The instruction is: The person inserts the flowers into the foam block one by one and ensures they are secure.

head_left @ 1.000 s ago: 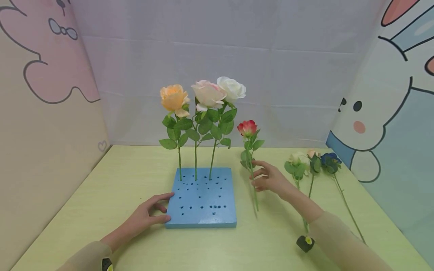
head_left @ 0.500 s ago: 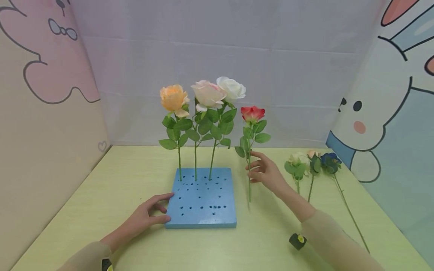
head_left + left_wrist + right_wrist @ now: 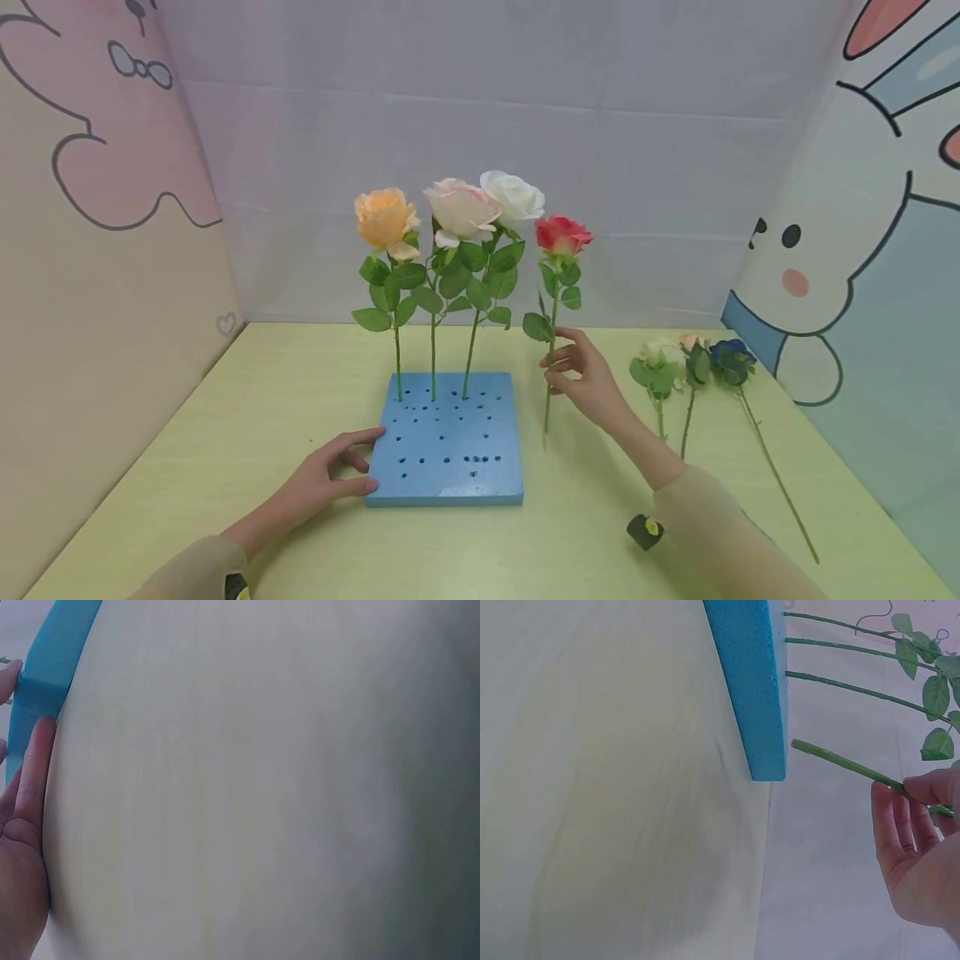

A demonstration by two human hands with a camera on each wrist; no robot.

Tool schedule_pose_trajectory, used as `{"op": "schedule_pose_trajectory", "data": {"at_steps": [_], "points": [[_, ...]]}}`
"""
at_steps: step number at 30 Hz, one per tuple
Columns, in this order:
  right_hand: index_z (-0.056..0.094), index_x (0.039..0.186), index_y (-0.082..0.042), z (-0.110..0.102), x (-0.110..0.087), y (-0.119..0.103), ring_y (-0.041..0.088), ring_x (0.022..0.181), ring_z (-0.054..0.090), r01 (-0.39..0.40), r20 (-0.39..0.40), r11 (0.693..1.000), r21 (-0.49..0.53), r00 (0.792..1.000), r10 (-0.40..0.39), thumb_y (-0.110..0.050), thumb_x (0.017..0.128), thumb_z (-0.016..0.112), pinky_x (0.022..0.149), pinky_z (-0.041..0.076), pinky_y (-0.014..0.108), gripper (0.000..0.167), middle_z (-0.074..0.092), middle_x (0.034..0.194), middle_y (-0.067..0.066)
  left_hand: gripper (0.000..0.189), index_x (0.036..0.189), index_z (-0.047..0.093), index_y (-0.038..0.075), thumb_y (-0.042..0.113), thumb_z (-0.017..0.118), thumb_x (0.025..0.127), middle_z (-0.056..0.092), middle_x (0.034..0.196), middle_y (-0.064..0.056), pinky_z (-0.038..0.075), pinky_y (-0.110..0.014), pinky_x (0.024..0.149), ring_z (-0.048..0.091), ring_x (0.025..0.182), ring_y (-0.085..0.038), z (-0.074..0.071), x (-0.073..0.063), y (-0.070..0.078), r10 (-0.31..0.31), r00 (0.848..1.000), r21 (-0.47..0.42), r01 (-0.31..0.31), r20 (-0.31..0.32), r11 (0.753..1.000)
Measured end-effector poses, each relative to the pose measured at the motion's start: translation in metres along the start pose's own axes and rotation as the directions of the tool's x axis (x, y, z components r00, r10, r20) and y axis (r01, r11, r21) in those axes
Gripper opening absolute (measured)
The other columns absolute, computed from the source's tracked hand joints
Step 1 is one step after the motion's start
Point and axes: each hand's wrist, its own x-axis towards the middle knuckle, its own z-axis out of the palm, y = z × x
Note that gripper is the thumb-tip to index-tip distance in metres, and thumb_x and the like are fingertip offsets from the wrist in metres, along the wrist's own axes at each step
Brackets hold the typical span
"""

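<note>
A blue foam board with many small holes lies on the table, three roses upright along its back part: a peach rose, a pale pink rose and a white rose. My left hand rests with its fingertips on the board's left edge; the left wrist view shows a straight finger along its side. To the right of the board, my right hand pinches the stem of a red rose, held nearly upright. In the right wrist view the stem's lower end hangs free, apart from the board.
Several more roses lie on the right of the table: a cream rose, a peach one partly hidden, and a dark blue rose. A pale cloth wall stands behind, with cartoon-printed panels at both sides.
My right hand has lifted the red rose and brought it slightly left and back, turning it from leaning to nearly upright. The left hand and board have stayed in place.
</note>
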Motion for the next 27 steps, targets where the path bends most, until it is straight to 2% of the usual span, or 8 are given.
{"op": "schedule_pose_trajectory", "data": {"at_steps": [2, 5, 9, 19, 24, 27], "points": [[0.038, 0.145, -0.01, 0.001, 0.0, -0.001, 0.036, 0.097, 0.066, 0.027, -0.022, 1.0, -0.01, 0.999, -0.027, 0.003, 0.092, 0.06, 0.07, 0.059, 0.03, 0.059, 0.064, 0.111, 0.026, 0.068, 0.145, 0.049, 0.018, 0.027, 0.078, 0.084, 0.056, 0.14, -0.012, 0.045, -0.02, 0.085, 0.06, 0.096, -0.001, 0.0, 0.0, 0.0, 0.001, 1.0, 0.004, -0.001, -0.001, 1.0], [0.039, 0.144, -0.01, 0.002, 0.0, -0.004, 0.024, 0.094, 0.067, 0.064, -0.053, 0.998, -0.024, 0.996, -0.065, 0.002, 0.092, 0.061, 0.07, 0.059, 0.029, 0.057, 0.065, 0.11, 0.024, 0.068, 0.145, 0.049, 0.019, 0.027, 0.078, 0.085, 0.056, 0.14, -0.011, 0.044, -0.02, 0.085, 0.06, 0.096, -0.001, -0.001, 0.0, 0.0, 0.002, 1.0, 0.009, -0.002, 0.0, 1.0], [0.043, 0.139, -0.009, 0.004, -0.001, -0.007, 0.017, 0.088, 0.069, 0.104, -0.083, 0.994, -0.029, 0.991, -0.107, 0.0, 0.092, 0.064, 0.069, 0.059, 0.027, 0.052, 0.068, 0.107, 0.023, 0.067, 0.145, 0.049, 0.019, 0.027, 0.077, 0.085, 0.056, 0.14, -0.011, 0.044, -0.02, 0.085, 0.06, 0.096, -0.001, -0.001, 0.0, 0.0, 0.002, 1.0, 0.002, -0.002, 0.004, 1.0], [0.047, 0.133, -0.005, 0.015, 0.003, -0.01, -0.006, 0.08, 0.064, 0.176, -0.099, 0.984, -0.029, 0.979, -0.178, -0.001, 0.094, 0.062, 0.067, 0.059, 0.028, 0.042, 0.069, 0.104, 0.025, 0.068, 0.145, 0.049, 0.02, 0.029, 0.078, 0.084, 0.057, 0.14, -0.01, 0.044, -0.021, 0.086, 0.06, 0.096, -0.001, 0.0, 0.0, -0.001, -0.015, 1.0, 0.015, 0.015, 0.001, 1.0], [0.046, 0.135, -0.004, 0.021, 0.01, -0.01, -0.007, 0.08, 0.063, 0.177, -0.094, 0.983, -0.055, 0.979, -0.181, 0.0, 0.095, 0.06, 0.068, 0.06, 0.034, 0.042, 0.07, 0.105, 0.026, 0.068, 0.145, 0.049, 0.019, 0.027, 0.078, 0.085, 0.056, 0.141, -0.012, 0.044, -0.02, 0.085, 0.06, 0.096, 0.0, -0.001, 0.0, 0.0, -0.01, 1.0, 0.013, 0.01, 0.003, 1.0], [0.047, 0.134, -0.005, 0.026, 0.014, -0.012, -0.002, 0.081, 0.064, 0.178, -0.094, 0.982, -0.069, 0.978, -0.184, -0.001, 0.096, 0.06, 0.068, 0.06, 0.033, 0.04, 0.071, 0.104, 0.024, 0.068, 0.145, 0.049, 0.018, 0.027, 0.078, 0.084, 0.056, 0.141, -0.012, 0.044, -0.02, 0.086, 0.06, 0.096, 0.0, -0.001, 0.0, 0.001, -0.008, 1.0, 0.01, 0.008, 0.002, 1.0]]}}
